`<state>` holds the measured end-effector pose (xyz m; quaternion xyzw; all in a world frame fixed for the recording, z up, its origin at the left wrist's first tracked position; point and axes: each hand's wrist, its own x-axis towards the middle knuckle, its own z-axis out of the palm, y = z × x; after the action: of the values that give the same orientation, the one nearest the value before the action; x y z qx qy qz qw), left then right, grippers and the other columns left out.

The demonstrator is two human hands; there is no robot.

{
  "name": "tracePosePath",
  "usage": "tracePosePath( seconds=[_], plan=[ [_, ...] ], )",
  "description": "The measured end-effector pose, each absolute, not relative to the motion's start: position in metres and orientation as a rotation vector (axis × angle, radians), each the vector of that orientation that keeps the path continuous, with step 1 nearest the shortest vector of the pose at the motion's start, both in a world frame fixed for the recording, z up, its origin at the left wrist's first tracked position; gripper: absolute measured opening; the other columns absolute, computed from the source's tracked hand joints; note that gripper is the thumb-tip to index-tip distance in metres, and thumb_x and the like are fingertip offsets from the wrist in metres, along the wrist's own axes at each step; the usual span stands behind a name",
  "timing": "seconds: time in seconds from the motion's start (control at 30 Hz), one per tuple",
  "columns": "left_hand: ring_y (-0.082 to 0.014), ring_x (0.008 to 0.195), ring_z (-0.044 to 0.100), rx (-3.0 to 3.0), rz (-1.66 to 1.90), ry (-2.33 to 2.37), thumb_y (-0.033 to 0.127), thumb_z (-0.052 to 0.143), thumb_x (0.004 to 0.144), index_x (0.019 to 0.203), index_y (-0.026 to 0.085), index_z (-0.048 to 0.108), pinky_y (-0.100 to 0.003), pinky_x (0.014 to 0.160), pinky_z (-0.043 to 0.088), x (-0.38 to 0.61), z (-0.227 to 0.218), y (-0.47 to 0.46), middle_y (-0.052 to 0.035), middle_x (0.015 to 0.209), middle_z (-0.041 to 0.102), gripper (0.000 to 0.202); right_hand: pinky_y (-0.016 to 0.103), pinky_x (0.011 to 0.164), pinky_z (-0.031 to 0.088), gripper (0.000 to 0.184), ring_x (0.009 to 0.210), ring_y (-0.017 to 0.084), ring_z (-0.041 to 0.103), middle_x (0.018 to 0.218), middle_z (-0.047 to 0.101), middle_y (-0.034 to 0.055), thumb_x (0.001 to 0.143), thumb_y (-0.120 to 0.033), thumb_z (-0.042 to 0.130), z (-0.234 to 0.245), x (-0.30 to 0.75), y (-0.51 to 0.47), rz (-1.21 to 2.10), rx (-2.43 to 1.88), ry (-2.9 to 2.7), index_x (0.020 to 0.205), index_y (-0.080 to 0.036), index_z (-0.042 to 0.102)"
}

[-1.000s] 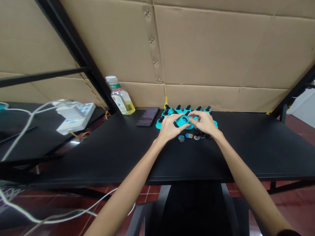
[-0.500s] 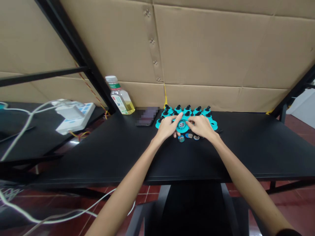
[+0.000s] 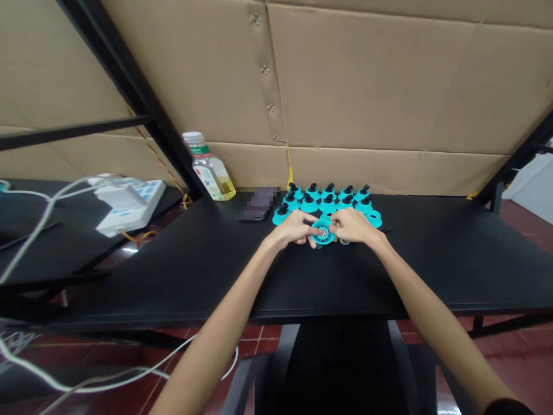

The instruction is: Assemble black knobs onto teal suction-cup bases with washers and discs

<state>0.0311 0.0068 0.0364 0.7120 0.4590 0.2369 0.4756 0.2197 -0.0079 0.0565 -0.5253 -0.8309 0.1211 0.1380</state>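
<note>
Between my hands is a turquoise round plastic disc [image 3: 320,238] with a spoked rim and a small printed round piece at its centre. My left hand [image 3: 296,228] grips its left side, the thumb reaching over the centre and fingers underneath. My right hand [image 3: 352,223] is closed at the disc's right edge, fingertips pinched against it. Beyond them stand several turquoise discs with black knobs [image 3: 309,203] in rows. To the right of my right hand lies a turquoise disc without a knob [image 3: 374,218]. Small round picture pieces [image 3: 344,242] lie on the table, mostly hidden by the hands and disc.
A bottle of yellow liquid [image 3: 211,173] and a phone [image 3: 258,203] are at the back left of the black table [image 3: 194,271]. Cardboard panels [image 3: 367,86] rise behind. Further left are a white power strip [image 3: 132,210] and loose cables [image 3: 47,213].
The disc has come nearer to me, tilted, away from the rows, with both hands on it. My left thumb has moved onto its centre. The knobbed discs behind are less covered now.
</note>
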Motion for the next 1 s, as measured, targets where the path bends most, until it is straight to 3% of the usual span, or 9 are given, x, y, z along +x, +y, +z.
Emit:
tracePosePath(
  seconds=[0.2, 0.53, 0.7, 0.83, 1.0],
  plan=[
    [-0.0099, 0.032, 0.046, 1.716, 0.542, 1.154, 0.038, 0.075, 0.069, 0.082, 0.021, 0.078, -0.022, 0.033, 0.023, 0.032, 0.03, 0.01, -0.0034, 0.044, 0.062, 0.021, 0.029, 0.053, 0.019, 0.022, 0.054, 0.013, 0.039, 0.054, 0.05, 0.0027, 0.073, -0.019, 0.053, 0.051, 0.217, -0.007, 0.16, -1.539, -2.473, 0.051, -0.019, 0.049],
    [-0.0062, 0.031, 0.041, 1.635, 0.56, 1.264, 0.015, 0.069, 0.069, 0.084, 0.013, 0.076, -0.018, 0.035, 0.022, 0.04, 0.033, 0.006, 0.004, 0.034, 0.049, 0.016, 0.027, 0.053, 0.017, 0.024, 0.052, 0.01, 0.03, 0.051, 0.043, -0.0008, 0.07, -0.021, 0.054, 0.053, 0.216, -0.008, 0.175, -1.542, -2.447, 0.051, -0.018, 0.039],
    [-0.005, 0.032, 0.041, 1.636, 0.607, 1.223, 0.026, 0.074, 0.071, 0.085, 0.015, 0.075, -0.019, 0.035, 0.023, 0.04, 0.037, 0.006, 0.0017, 0.04, 0.057, 0.018, 0.027, 0.052, 0.019, 0.023, 0.052, 0.01, 0.032, 0.052, 0.047, -0.0009, 0.073, -0.023, 0.053, 0.056, 0.22, -0.006, 0.18, -1.54, -2.384, 0.052, -0.018, 0.043],
    [-0.0094, 0.038, 0.055, 1.546, 0.771, 1.259, 0.047, 0.072, 0.075, 0.092, 0.015, 0.073, -0.02, 0.038, 0.032, 0.041, 0.041, 0.007, -0.0051, 0.055, 0.069, 0.036, 0.027, 0.054, 0.02, 0.021, 0.057, 0.011, 0.041, 0.06, 0.056, 0.001, 0.079, -0.024, 0.051, 0.059, 0.224, -0.003, 0.092, -1.519, -2.305, 0.059, -0.018, 0.055],
    [-0.0157, 0.049, 0.067, 1.459, 0.908, 1.314, 0.06, 0.061, 0.081, 0.074, 0.015, 0.069, -0.021, 0.039, 0.036, 0.043, 0.038, 0.009, -0.0085, 0.058, 0.069, 0.046, 0.027, 0.055, 0.022, 0.027, 0.059, 0.012, 0.046, 0.064, 0.062, 0.0022, 0.086, -0.03, 0.051, 0.056, 0.225, -0.001, 0.036, -1.466, -2.238, 0.065, -0.018, 0.063]
  ],
)
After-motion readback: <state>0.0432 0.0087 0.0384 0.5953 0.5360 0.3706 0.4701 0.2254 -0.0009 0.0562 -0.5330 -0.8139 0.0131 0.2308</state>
